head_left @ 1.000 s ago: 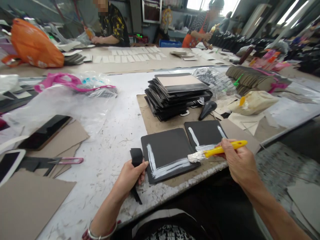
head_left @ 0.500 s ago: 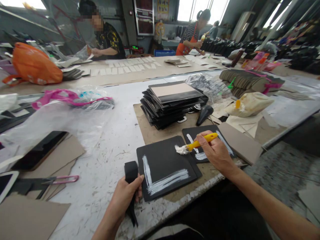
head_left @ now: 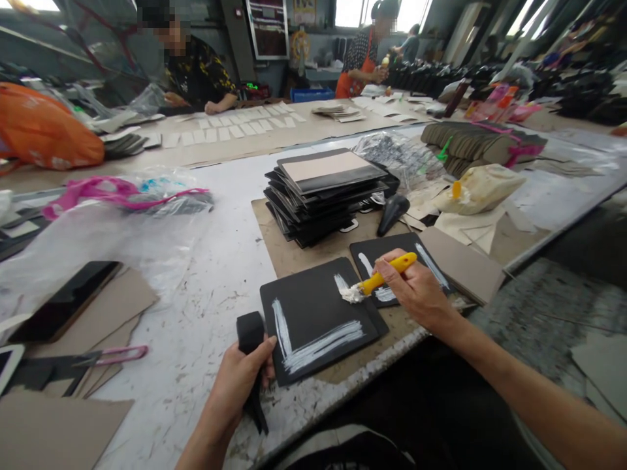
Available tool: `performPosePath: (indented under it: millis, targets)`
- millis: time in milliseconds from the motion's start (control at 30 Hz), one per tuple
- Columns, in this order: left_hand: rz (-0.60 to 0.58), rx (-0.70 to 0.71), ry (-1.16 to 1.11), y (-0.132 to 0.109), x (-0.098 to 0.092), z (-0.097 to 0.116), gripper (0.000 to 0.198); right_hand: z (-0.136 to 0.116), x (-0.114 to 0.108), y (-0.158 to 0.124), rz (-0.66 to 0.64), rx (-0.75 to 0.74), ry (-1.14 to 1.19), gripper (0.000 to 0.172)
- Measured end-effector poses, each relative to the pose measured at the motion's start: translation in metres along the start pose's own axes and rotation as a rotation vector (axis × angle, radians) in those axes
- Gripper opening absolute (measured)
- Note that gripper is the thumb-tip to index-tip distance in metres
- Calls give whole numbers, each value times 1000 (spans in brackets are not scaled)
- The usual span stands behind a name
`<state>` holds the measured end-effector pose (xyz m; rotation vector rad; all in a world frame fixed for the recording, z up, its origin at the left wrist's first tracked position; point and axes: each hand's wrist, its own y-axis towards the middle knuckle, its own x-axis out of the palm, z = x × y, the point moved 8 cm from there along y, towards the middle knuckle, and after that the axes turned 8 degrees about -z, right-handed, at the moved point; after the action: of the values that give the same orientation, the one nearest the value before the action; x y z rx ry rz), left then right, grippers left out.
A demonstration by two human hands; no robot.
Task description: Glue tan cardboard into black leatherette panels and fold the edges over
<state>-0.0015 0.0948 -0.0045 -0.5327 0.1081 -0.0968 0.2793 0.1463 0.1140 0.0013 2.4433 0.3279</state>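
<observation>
My right hand [head_left: 416, 287] is closed round a brush [head_left: 389, 274] with a yellow handle. Its bristles, thick with white paste, press on the upper right of a black panel [head_left: 308, 300]. White strokes run along that panel's left and lower edges, and a short one shows at the brush. My left hand [head_left: 245, 375] grips a folded black strap [head_left: 251, 331], its thumb at the panel's left edge. Partly behind my right hand lies a second black panel [head_left: 367, 250] with white strokes near its edges.
Behind the panels stands a stack of black panels [head_left: 313, 209] with a beige piece [head_left: 328, 166] on top. A dark pointed tool [head_left: 393, 214] lies beside it. At left are a phone [head_left: 63, 300] and pink-handled snips [head_left: 120, 354]. Two people work across the table.
The brush has moved down the panel's right side, leaving a short white stroke. My left hand keeps its hold on the strap. The whole view has shifted slightly.
</observation>
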Motion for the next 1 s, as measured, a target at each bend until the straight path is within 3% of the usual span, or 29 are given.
performPosePath:
  millis: [300,533,733,900,1000]
  targets:
    - [3,15,0,-2,-1,2,36,-8,-17,-43,-33,110,91,34]
    - [-1,26,-17,1,-2,-3,35,-9,-23,-34,76,101,116,33]
    - [0,63,13,-3,-1,3,38,-3,-11,-42,28,114,165,35]
    - [49,87,10,-7,-10,6,38,5,-60,-51,178,157,73,35]
    - [313,61,232,-28,-36,10,39,14,-83,-39,260,124,29,32]
